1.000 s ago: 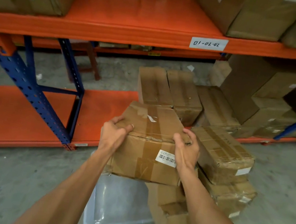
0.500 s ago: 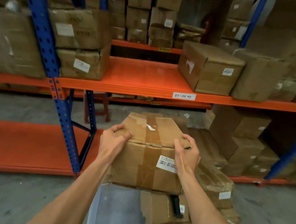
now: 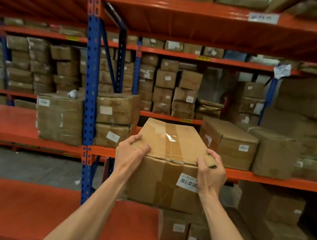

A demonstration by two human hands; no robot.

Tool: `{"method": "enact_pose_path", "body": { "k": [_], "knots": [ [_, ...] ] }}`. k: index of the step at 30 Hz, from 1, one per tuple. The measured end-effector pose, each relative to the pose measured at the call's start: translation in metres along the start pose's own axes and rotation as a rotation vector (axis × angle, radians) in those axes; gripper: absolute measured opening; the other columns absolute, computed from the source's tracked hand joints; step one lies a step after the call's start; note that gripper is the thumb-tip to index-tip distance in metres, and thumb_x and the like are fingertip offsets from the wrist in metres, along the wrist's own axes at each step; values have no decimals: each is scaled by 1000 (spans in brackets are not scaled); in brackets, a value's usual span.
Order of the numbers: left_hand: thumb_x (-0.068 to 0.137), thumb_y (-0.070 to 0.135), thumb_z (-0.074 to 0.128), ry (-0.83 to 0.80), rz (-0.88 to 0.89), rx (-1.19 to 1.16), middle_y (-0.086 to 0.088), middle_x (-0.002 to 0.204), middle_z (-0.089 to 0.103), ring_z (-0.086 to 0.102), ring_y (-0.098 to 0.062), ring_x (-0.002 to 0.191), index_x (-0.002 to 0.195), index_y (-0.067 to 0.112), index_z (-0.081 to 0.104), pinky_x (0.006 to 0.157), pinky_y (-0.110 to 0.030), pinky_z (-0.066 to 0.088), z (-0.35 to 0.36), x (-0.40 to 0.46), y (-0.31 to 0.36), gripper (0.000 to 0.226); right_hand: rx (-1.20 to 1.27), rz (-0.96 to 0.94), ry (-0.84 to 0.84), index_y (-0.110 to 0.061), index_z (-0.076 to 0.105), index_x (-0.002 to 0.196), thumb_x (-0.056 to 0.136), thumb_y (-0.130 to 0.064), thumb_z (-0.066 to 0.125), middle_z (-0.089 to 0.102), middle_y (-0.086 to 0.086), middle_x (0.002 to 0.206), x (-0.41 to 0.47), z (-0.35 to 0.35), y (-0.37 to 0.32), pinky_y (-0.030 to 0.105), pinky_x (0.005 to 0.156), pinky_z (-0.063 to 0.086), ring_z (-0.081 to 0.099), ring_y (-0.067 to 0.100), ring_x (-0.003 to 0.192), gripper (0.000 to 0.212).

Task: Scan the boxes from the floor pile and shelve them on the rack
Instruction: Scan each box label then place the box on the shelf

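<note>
Left hand (image 3: 131, 152) grips near top-left corner of cardboard box (image 3: 167, 162), fingers curled over top edge. Right hand (image 3: 210, 172) grips near top-right corner same way, palm partly covering barcode label (image 3: 186, 181). Box held in air, level with middle orange shelf (image 3: 268, 179) of rack. Beyond: shelved cartons (image 3: 229, 142) either side, blue upright (image 3: 89, 80) left.

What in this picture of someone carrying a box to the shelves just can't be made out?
Head view, the only one:
- Barcode label on the carried box: print too small, right edge behind the right hand.
- Box underside: turned away from the camera.
- Shelf tag on the top beam: writing blurred.
- Left hand: palm pressed against the box, so hidden.
- The gap on the middle shelf behind the box: blocked by it.
</note>
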State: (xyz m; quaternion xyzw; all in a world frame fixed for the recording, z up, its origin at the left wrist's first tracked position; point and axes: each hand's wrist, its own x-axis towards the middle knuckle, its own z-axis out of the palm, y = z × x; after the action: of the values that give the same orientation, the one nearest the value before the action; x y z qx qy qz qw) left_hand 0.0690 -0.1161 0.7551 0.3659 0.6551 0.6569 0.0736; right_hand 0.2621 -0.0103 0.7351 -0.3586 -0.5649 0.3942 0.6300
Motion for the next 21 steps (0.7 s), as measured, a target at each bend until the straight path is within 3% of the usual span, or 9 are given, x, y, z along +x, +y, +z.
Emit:
{"method": "enact_pose_path", "body": {
  "k": [4, 8, 13, 18, 21],
  "knots": [
    [81, 30, 76, 36, 57, -6, -1, 128, 59, 53, -14, 108, 131, 22, 64, 90, -24, 40, -2, 40, 18, 52, 31, -63, -14, -35, 65, 118, 74, -47, 63, 60, -23, 98, 36, 32, -13, 25, 69, 47, 59, 5, 94, 45],
    [81, 31, 76, 41, 55, -6, -2, 134, 58, 52, -14, 112, 133, 22, 62, 95, -26, 40, 4, 92, 0, 54, 28, -87, -34, -27, 68, 122, 76, -47, 63, 62, -11, 106, 76, 76, 8, 23, 66, 44, 59, 6, 94, 51],
    [79, 32, 76, 33, -20, -7, 1, 125, 59, 52, -12, 109, 131, 25, 64, 90, -26, 41, 22, 177, -57, 54, -15, -35, -10, -29, 71, 119, 73, -48, 62, 70, -5, 107, 129, 149, 69, 32, 81, 51, 63, 17, 100, 51],
    [77, 30, 77, -13, -152, -21, 3, 124, 64, 58, -10, 105, 130, 23, 65, 90, -25, 46, 44, 259, -138, 54, -61, 46, -19, -26, 72, 118, 71, -42, 61, 69, -7, 104, 168, 220, 140, 26, 77, 42, 60, 13, 98, 51],
    [75, 33, 77, -30, -164, 3, 3, 125, 64, 59, -12, 111, 129, 25, 66, 100, -33, 48, 54, 305, -176, 55, -44, 70, -4, -27, 71, 115, 72, -38, 62, 66, -17, 99, 187, 255, 173, 7, 68, 40, 59, -5, 88, 45]
  ]
}}
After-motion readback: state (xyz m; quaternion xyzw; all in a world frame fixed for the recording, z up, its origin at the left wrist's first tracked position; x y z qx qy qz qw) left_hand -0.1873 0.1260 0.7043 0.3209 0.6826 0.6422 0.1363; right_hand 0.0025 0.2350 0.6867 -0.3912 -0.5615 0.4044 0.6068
